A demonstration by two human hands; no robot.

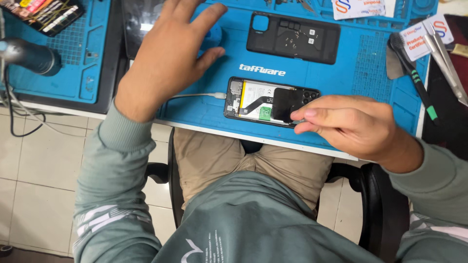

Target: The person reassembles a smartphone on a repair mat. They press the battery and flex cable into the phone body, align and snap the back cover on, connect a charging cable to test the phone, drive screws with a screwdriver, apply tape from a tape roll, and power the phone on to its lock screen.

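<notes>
— What's lying about on that blue rubber work mat (341,73)?

— An opened black smartphone (268,103) near its front edge, white cable (195,95) plugged in; its black plastic back cover (292,36) farther back. Green-banded screwdriver (419,87) and metal tweezers (446,61) at the right edge.

— And the hands?

— Right hand (351,124) pinches at the phone's camera end, fingers narrow. Left hand (168,58) spread wide, palm down, half hiding a blue round thing (213,35).

Left hand (168,58) spread flat, palm down; right hand (348,124) fingertips pinched together.
</notes>
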